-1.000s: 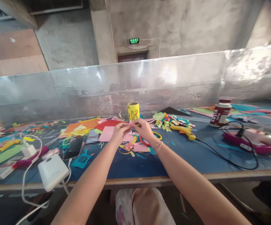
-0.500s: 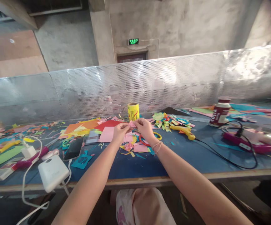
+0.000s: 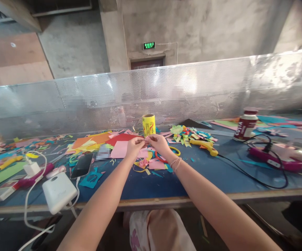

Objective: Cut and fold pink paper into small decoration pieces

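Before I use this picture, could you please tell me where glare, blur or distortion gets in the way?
All in the head view: glare whitens the metal screen toward the right; pixelated patches hide parts of it; the bottle appears to lean, probably lens stretch; the pink paper piece between the left hand and right hand is too small and soft to read clearly.

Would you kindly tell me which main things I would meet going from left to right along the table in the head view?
White device, dark-screened phone, left hand, pink paper piece, right hand, yellow corded tool, Costa bottle.
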Demonstrator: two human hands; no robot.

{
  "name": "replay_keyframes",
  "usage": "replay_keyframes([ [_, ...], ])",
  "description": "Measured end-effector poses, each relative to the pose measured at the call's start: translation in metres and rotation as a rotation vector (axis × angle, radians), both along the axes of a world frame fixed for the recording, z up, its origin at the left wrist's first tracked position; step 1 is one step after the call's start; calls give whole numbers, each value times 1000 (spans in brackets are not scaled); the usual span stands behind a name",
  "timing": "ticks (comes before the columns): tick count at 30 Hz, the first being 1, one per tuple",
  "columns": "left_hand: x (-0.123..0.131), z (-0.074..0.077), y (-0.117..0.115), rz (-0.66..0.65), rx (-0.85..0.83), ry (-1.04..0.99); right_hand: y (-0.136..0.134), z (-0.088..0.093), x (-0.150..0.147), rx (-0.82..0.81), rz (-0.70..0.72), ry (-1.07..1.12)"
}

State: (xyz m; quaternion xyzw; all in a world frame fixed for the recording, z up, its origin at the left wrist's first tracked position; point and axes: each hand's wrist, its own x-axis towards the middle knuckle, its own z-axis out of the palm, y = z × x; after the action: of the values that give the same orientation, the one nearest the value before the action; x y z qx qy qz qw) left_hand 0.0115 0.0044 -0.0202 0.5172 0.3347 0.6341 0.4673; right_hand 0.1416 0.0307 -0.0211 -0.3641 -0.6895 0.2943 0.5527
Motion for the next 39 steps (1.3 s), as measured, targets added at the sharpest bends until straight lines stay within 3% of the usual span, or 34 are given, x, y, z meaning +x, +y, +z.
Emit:
replay_keyframes([
  [17, -1, -4, 5, -43, -18, 10, -3, 3, 3, -4, 0, -13],
  [26, 0, 1, 0, -35, -77, 64, 1, -1, 7, -41, 26, 31],
  [34, -4, -3, 5, 33, 32, 247, -4, 3, 7, -122, 36, 121],
  [39, -8, -3, 5, 91, 139, 356, -9, 7, 5, -170, 134, 105],
])
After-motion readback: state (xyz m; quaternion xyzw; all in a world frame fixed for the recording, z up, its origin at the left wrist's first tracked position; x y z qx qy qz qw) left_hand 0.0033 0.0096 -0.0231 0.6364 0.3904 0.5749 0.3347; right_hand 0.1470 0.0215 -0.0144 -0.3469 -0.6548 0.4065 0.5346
